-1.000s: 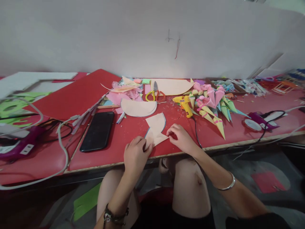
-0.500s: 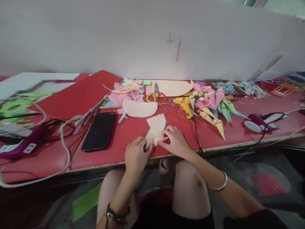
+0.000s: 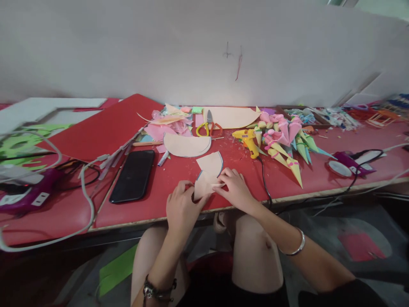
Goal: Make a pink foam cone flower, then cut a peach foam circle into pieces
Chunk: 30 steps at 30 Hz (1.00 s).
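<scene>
A cream paper piece (image 3: 203, 184) lies at the front edge of the red table, its right side curled up. My right hand (image 3: 234, 187) pinches that curled edge between thumb and fingers. On the paper's left side rests my left hand (image 3: 183, 207), fingers bent and thumb along the near edge, gripping it. Just behind, a second cream piece (image 3: 211, 163) with a blue-lined curved edge touches or overlaps the first. Farther back lies a cream half-round piece (image 3: 187, 145). A yellow glue gun (image 3: 248, 140) is to the right, beside a pile of paper cones (image 3: 284, 143).
A black phone (image 3: 132, 175) and a pen (image 3: 163, 158) lie left of my hands. Scissors (image 3: 209, 123) sit behind. A cord (image 3: 263, 183) runs off the front edge. Farther left are a red sheet (image 3: 108, 128) and a white cable (image 3: 87, 192).
My left thumb has shifted slightly right and down along the paper's near edge. The curled edge in my right hand sits a little farther right, with more of the paper's left part showing.
</scene>
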Each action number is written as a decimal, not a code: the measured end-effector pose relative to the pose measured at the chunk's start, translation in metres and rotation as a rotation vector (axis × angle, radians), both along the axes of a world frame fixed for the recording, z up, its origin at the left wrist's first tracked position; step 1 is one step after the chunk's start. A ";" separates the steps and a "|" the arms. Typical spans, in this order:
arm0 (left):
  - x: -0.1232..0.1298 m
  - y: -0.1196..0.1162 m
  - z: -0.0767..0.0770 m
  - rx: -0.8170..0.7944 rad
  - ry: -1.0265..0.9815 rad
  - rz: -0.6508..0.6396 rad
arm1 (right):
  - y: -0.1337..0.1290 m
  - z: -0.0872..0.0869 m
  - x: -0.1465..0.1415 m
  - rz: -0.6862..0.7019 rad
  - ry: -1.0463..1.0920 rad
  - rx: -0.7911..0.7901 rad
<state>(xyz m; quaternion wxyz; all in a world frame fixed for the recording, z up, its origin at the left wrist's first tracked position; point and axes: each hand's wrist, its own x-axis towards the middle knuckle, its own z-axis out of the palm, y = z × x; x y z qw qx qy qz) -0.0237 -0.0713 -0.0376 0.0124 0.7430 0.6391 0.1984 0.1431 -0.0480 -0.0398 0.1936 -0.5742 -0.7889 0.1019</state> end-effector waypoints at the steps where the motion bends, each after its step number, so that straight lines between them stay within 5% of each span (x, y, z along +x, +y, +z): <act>1: 0.000 0.000 0.001 -0.009 0.002 -0.004 | 0.000 0.000 0.000 -0.001 0.002 0.007; 30: 0.003 0.005 0.006 -0.063 0.038 0.064 | -0.003 0.004 -0.003 -0.003 -0.037 -0.010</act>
